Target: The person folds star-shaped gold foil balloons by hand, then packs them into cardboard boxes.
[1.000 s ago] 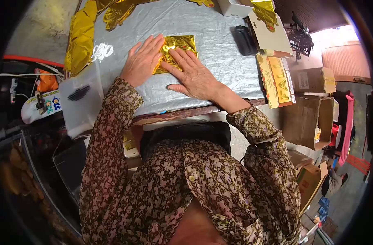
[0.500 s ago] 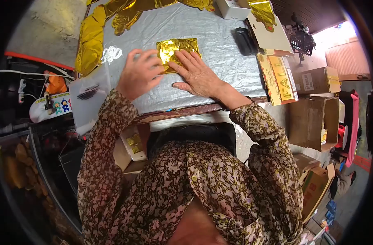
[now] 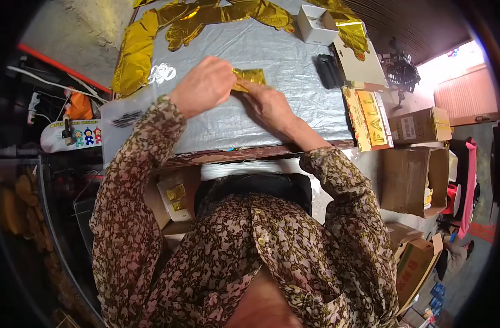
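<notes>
A small folded piece of gold foil is over the silver-grey covered table, between my two hands. My left hand is closed at the foil's left edge, its fingertips partly turned away from view. My right hand has its fingers closed on the foil's lower edge. Longer gold foil pieces lie along the far and left sides of the table. White ribbon lies in a loose bundle left of my left hand.
A white open box, a black object and a package marked FALL are on the table's right side. Cardboard boxes stand at the right. A clear plastic bag hangs at the left edge.
My right hand has gone from lying flat on the foil to gripping it. My left hand has moved up and right and closed at the foil, which now shows smaller.
</notes>
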A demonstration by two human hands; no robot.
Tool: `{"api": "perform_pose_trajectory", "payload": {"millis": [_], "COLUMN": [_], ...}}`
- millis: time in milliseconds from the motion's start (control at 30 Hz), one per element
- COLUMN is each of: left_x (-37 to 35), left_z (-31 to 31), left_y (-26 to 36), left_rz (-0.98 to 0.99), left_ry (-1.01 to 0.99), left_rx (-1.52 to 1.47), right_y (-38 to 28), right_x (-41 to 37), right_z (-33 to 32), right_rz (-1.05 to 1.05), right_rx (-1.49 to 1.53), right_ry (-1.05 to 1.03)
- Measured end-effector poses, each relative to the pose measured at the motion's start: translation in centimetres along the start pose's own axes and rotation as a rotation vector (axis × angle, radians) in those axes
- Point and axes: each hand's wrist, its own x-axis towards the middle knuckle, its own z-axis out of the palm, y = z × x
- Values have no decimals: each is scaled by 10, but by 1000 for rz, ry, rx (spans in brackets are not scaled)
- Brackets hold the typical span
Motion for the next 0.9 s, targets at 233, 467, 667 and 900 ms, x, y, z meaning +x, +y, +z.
{"api": "perform_pose_trajectory", "payload": {"millis": [233, 467, 667, 900], "left_x": [-11, -23, -13, -5], "left_z": [-33, -2, 12, 29], "left_y": [-23, 27, 45, 25], "left_rz": [-749, -864, -1009, -1066], "left_ry": [233, 550, 647, 481], "left_rx": [-1369, -1937, -1935, -1953], "right_y": [-34, -17, -23, -9], "right_x": [34, 20, 10, 17], "right_z": [-64, -53, -52, -63], "right_rz": [577, 656, 713, 713], "right_rx": [976, 1335, 1305, 904], "right_ry": [-350, -249, -200, -256]}}
